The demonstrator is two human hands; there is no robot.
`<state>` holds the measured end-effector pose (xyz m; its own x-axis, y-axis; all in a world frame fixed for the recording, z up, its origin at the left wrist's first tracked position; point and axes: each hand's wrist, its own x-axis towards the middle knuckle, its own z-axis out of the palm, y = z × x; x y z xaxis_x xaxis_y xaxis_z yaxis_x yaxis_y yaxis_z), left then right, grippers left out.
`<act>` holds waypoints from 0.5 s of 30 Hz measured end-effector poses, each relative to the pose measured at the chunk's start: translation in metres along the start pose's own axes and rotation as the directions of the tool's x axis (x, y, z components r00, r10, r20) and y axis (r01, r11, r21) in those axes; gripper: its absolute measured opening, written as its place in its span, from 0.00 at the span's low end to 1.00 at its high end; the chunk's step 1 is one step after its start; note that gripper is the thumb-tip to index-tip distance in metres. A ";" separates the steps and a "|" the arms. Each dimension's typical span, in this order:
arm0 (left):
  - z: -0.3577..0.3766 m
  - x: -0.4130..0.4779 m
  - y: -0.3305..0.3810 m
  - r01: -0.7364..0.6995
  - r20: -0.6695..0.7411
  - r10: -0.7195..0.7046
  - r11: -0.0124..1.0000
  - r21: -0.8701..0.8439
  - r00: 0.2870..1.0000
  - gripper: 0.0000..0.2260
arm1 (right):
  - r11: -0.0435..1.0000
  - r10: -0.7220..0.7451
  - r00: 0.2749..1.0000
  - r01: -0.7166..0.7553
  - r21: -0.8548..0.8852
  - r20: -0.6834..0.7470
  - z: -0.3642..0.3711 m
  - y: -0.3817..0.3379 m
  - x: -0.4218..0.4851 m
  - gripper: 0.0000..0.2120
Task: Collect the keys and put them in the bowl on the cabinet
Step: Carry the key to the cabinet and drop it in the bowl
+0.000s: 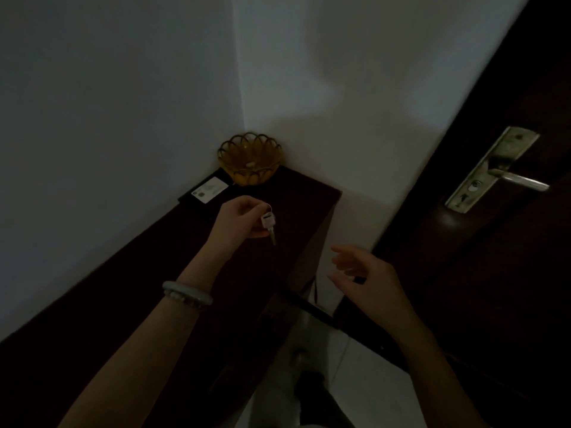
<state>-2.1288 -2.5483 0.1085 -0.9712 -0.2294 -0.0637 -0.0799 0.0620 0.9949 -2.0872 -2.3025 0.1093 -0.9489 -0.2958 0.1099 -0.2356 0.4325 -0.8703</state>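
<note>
Left hand [239, 219] pinches a small silver key [268, 222], carrying it above the dark wooden cabinet [173, 257].
Next: lower it into the scalloped amber glass bowl [250, 159] at the far corner, seemingly empty; right hand [367, 281] open.

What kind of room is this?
Probably a home's entryway. A dark door with a metal handle stands beside a narrow cabinet, and a bowl waits in the corner for the key held in the left hand.
</note>
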 end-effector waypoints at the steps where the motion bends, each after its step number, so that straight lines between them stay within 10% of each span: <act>1: 0.000 0.013 0.002 -0.001 -0.026 0.001 1.000 -0.001 1.000 0.05 | 1.000 -0.004 1.000 0.004 0.003 0.011 -0.003 0.004 0.014 0.17; 15: -0.010 0.187 0.034 -0.012 -0.389 0.096 0.977 0.212 0.916 0.06 | 0.984 -0.175 0.955 0.179 0.005 0.238 -0.037 0.035 0.187 0.21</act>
<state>-2.3104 -2.5991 0.1314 -0.8105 -0.5819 0.0674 -0.1137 0.2691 0.9564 -2.2810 -2.3114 0.1171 -0.8155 -0.5608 0.1433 -0.4008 0.3685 -0.8388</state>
